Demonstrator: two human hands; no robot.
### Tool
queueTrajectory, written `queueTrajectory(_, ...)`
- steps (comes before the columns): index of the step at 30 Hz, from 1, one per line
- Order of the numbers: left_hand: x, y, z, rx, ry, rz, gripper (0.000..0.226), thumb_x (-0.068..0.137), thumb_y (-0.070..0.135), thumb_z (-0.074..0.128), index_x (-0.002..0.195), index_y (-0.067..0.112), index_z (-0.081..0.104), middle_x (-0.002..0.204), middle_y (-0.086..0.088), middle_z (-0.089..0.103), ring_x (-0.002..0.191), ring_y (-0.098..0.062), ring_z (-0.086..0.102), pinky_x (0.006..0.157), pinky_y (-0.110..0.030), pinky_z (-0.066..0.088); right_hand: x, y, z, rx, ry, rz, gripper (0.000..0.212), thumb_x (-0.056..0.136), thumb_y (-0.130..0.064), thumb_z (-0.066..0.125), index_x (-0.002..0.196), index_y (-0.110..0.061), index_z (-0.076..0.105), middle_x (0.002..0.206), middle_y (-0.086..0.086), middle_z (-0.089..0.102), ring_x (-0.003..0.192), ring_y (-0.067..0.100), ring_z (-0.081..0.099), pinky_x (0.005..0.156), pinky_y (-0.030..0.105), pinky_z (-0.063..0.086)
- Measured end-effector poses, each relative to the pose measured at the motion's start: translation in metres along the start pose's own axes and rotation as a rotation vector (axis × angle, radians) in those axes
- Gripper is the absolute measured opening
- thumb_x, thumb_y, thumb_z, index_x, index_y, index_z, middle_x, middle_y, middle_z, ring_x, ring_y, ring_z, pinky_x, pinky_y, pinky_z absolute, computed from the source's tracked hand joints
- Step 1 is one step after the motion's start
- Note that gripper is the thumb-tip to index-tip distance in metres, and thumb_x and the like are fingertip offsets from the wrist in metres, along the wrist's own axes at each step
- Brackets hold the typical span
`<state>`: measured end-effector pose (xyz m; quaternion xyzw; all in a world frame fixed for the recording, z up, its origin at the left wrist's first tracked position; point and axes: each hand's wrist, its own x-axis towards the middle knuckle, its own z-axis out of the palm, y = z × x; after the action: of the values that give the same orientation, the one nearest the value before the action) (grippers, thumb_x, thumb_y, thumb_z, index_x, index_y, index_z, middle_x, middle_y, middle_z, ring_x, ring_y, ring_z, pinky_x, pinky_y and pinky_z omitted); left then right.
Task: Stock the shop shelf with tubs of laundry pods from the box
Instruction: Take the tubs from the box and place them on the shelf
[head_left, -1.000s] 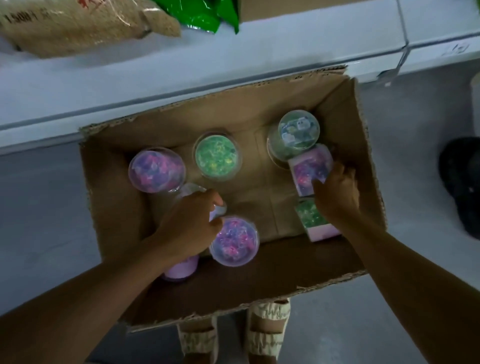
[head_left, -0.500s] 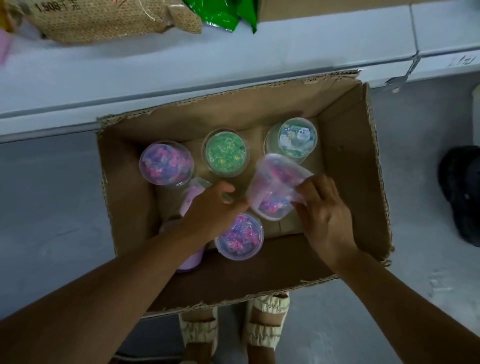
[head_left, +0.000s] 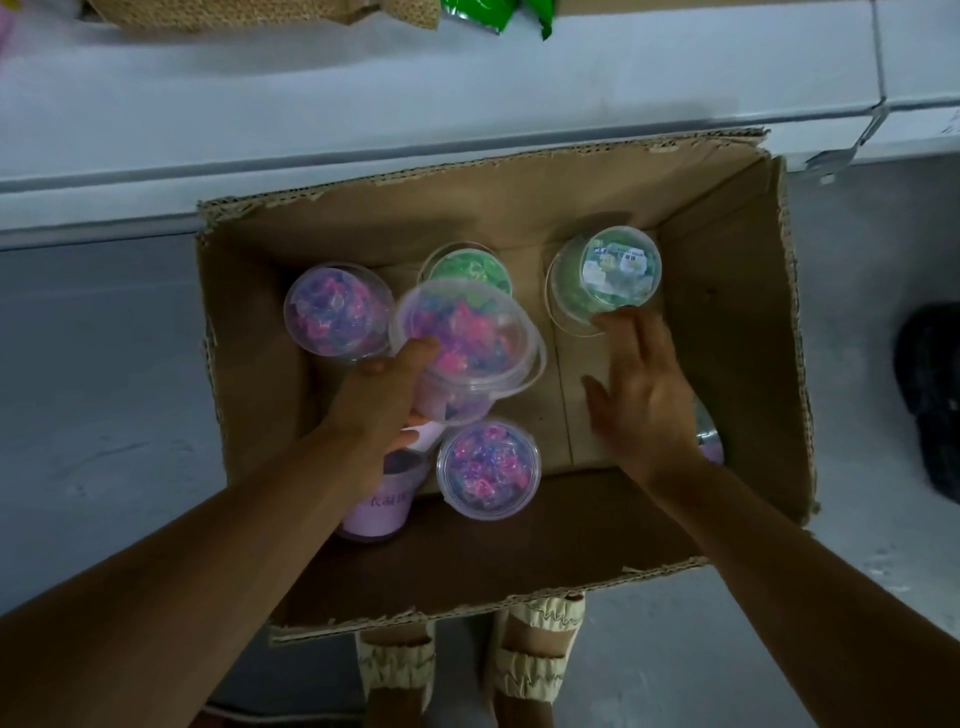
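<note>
there, tub (head_left: 467, 343) in left grip (head_left: 384, 400)

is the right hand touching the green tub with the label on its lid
Cannot tell. In the head view the right hand's straight fingertips overlap the near rim of the labelled green tub, but from above no contact or gap shows plainly.

Dim, bluish light over a grey concrete floor (head_left: 104, 395), scuffed with pale marks. Along the top, a white shelf (head_left: 467, 104) with a burlap sack (head_left: 249, 13) and green packaging (head_left: 493, 13); at the right edge, a dark shape (head_left: 930, 395), too blurred to tell.
</note>
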<state>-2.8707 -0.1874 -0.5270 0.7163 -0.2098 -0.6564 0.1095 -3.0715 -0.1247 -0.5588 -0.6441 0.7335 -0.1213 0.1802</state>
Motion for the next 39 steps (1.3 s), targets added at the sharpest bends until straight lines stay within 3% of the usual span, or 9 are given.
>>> queueTrajectory(7, 0.002, -0.024, -0.019, -0.006, 0.157, 0.074, 0.018, 0.088, 0.044, 0.056, 0.079, 0.03, 0.049, 0.089, 0.001, 0.061, 0.083, -0.015, 0.061, 0.072, -0.03, 0.049, -0.022, -0.002, 0.036, -0.009, -0.674, 0.192, 0.061, 0.088, -0.03, 0.061, 0.14, -0.011, 0.034, 0.138, 0.012, 0.043, 0.121, 0.027, 0.047, 0.095, 0.033, 0.04)
queueTrajectory(11, -0.003, -0.035, -0.027, -0.032, 0.171, 0.116, 0.016, 0.088, 0.044, 0.056, 0.083, 0.029, 0.052, 0.088, -0.001, 0.064, 0.08, -0.015, 0.063, 0.062, -0.027, 0.049, -0.031, -0.011, 0.07, 0.162, -0.827, 0.404, 0.069, 0.089, -0.031, 0.062, 0.143, -0.006, 0.027, 0.141, 0.015, 0.041, 0.126, 0.028, 0.044, 0.097, 0.034, 0.041)
queueTrajectory(18, -0.01, -0.037, -0.033, -0.069, 0.136, 0.208, 0.009, 0.089, 0.038, 0.054, 0.082, 0.034, 0.052, 0.081, 0.005, 0.062, 0.058, 0.0, 0.064, 0.049, -0.018, 0.049, -0.031, -0.012, 0.088, 0.19, -0.62, 0.411, 0.044, 0.075, -0.03, 0.076, 0.106, -0.006, 0.056, 0.104, 0.01, 0.053, 0.087, 0.021, 0.054, 0.069, 0.03, 0.045)
queueTrajectory(21, -0.008, -0.041, -0.035, -0.085, 0.155, 0.197, 0.009, 0.087, 0.043, 0.055, 0.088, 0.035, 0.051, 0.088, 0.004, 0.063, 0.072, -0.005, 0.064, 0.06, -0.022, 0.047, -0.025, -0.015, 0.075, 0.35, -0.528, 0.407, 0.035, 0.071, -0.021, 0.08, 0.1, -0.011, 0.061, 0.099, 0.003, 0.054, 0.084, 0.018, 0.056, 0.064, 0.023, 0.048)
queueTrajectory(24, -0.007, -0.043, -0.036, -0.087, 0.16, 0.209, 0.007, 0.088, 0.041, 0.055, 0.084, 0.036, 0.052, 0.089, 0.006, 0.063, 0.082, -0.01, 0.063, 0.068, -0.027, 0.049, -0.019, -0.008, 0.067, 0.397, -0.663, 0.504, 0.027, 0.078, -0.023, 0.074, 0.084, -0.024, 0.048, 0.081, -0.006, 0.05, 0.072, 0.013, 0.053, 0.048, 0.01, 0.038)
queueTrajectory(26, -0.009, -0.043, -0.035, -0.081, 0.149, 0.229, 0.009, 0.09, 0.039, 0.054, 0.081, 0.037, 0.052, 0.087, 0.008, 0.063, 0.082, -0.01, 0.063, 0.068, -0.026, 0.05, -0.02, -0.002, 0.067, 0.409, -0.744, 0.554, 0.04, 0.078, -0.023, 0.075, 0.104, -0.015, 0.046, 0.09, -0.002, 0.051, 0.069, 0.005, 0.048, 0.043, 0.008, 0.036)
queueTrajectory(30, -0.014, -0.04, -0.034, -0.102, 0.156, 0.245, 0.009, 0.09, 0.039, 0.054, 0.081, 0.037, 0.052, 0.085, 0.008, 0.064, 0.068, -0.003, 0.066, 0.055, -0.019, 0.052, -0.028, -0.004, 0.065, 0.439, -0.735, 0.552, 0.063, 0.081, -0.026, 0.071, 0.133, -0.015, 0.037, 0.115, 0.005, 0.053, 0.085, 0.011, 0.052, 0.048, 0.01, 0.037)
queueTrajectory(33, -0.027, -0.032, -0.036, -0.115, 0.175, 0.233, 0.01, 0.089, 0.04, 0.055, 0.08, 0.037, 0.05, 0.086, 0.006, 0.063, 0.074, -0.005, 0.063, 0.061, -0.021, 0.05, -0.03, -0.01, 0.046, 0.311, -0.688, 0.497, 0.054, 0.087, -0.037, 0.062, 0.133, -0.014, 0.044, 0.124, 0.006, 0.057, 0.09, 0.011, 0.049, 0.052, 0.011, 0.032)
queueTrajectory(39, -0.086, 0.011, -0.047, -0.159, 0.192, 0.267, 0.006, 0.09, 0.039, 0.055, 0.085, 0.035, 0.054, 0.092, 0.005, 0.064, 0.084, -0.009, 0.063, 0.062, -0.023, 0.047, -0.02, -0.035, -0.044, 0.423, -0.593, 0.538, 0.051, 0.088, -0.045, 0.056, 0.129, -0.015, 0.051, 0.115, 0.001, 0.058, 0.101, 0.021, 0.059, 0.076, 0.028, 0.049)
